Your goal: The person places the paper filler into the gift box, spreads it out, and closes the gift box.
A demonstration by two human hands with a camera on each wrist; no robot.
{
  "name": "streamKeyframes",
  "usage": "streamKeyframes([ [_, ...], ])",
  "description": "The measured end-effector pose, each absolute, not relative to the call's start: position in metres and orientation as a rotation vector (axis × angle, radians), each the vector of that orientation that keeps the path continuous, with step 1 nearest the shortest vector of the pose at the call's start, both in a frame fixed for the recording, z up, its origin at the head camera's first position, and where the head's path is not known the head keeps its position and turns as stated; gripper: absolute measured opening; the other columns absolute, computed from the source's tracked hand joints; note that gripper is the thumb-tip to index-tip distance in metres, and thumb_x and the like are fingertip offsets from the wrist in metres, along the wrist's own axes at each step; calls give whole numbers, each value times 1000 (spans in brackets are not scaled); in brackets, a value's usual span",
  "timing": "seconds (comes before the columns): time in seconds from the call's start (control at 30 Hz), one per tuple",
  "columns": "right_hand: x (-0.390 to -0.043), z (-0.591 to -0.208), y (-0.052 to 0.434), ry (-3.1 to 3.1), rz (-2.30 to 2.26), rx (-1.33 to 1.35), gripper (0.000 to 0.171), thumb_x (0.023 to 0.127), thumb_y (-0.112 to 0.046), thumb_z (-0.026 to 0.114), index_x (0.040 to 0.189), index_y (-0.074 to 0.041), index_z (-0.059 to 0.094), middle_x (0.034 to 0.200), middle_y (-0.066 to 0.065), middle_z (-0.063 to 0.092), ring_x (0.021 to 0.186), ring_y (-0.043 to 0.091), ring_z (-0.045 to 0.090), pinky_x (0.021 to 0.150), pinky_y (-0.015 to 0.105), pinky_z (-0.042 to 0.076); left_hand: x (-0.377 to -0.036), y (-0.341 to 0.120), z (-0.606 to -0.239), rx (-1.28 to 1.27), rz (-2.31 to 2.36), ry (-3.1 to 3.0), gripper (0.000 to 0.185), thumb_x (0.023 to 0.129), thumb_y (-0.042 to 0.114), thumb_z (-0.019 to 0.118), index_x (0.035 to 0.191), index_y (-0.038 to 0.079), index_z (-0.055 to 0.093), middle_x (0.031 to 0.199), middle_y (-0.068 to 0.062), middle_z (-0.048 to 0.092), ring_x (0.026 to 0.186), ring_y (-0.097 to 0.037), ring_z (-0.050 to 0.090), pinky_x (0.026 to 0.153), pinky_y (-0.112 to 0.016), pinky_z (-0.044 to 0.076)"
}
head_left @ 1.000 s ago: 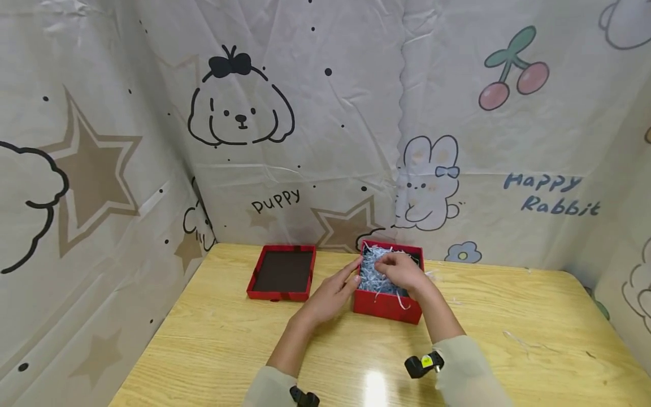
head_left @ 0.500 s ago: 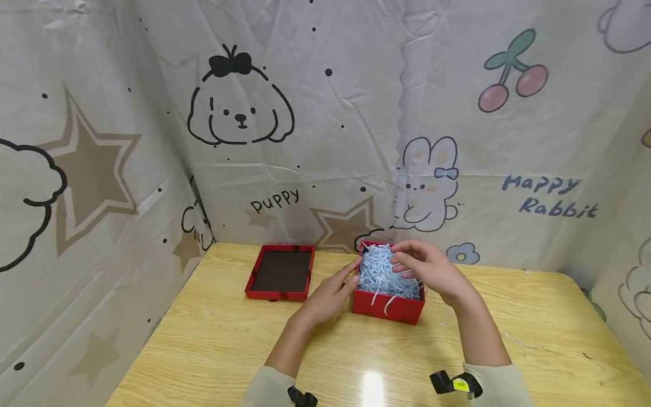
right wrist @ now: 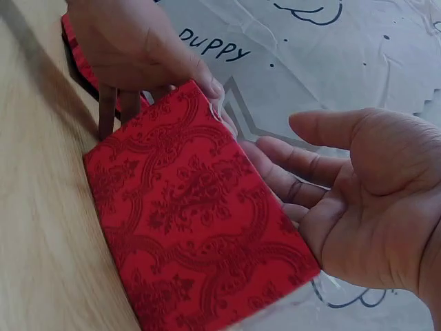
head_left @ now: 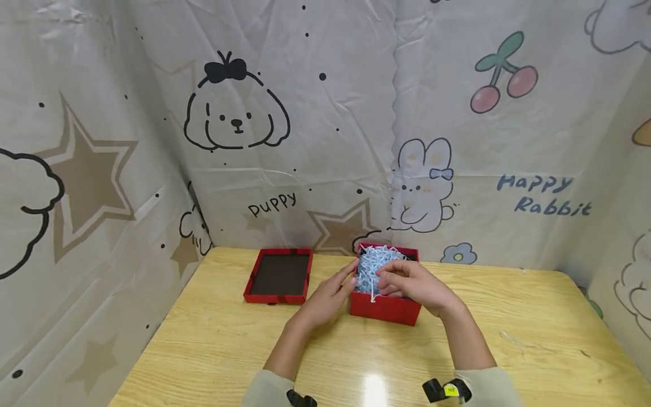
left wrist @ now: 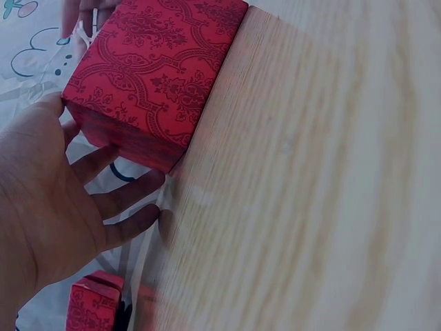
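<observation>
Head view: red box stands open at the worktop's far edge, filled with blue paper shreds. Left hand, fingers straight, steadies its left wall; right hand, relaxed and holding nothing, rests on the shreds. Lid lies apart to the left, not yet fitted. Curtain stands close behind; near worktop offers open room.

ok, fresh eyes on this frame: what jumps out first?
The red box near the table's back edge, heaped with pale blue shredded paper. Both hands are at it: the left hand rests open against its left side, the right hand hovers over the filling. Its red lid lies upturned to the left, and cartoon-printed sheets wall the space.
</observation>
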State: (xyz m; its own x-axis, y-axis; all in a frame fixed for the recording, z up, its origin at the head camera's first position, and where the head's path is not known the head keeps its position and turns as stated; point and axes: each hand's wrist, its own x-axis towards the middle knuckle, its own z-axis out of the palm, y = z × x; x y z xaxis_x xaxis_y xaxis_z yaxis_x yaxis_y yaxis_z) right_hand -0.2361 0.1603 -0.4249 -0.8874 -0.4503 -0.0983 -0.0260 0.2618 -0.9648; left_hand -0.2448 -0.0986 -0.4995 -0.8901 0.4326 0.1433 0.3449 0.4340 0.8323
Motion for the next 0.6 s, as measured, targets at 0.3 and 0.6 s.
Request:
streamKeyframes([
  [0.3, -255, -437, 140, 2233, -1595, -306, 40, 110, -18, 57, 136, 12, 58, 126, 26, 68, 110, 36, 72, 98, 48, 59, -242, -96, -501, 703, 1476, 2553, 55, 114, 47, 44, 167, 40, 31, 168, 11, 37, 148, -23, 47, 123, -53, 35],
  [0.6, -257, -440, 131, 2408, -1512, -184, 31, 108, -17, 59, 127, 7, 66, 113, 19, 70, 96, 28, 70, 83, 36, 61, -243, -98, -499, 693, 1460, 2558, 55, 114, 47, 43, 167, 42, 30, 168, 12, 36, 149, -22, 45, 123, -53, 34],
])
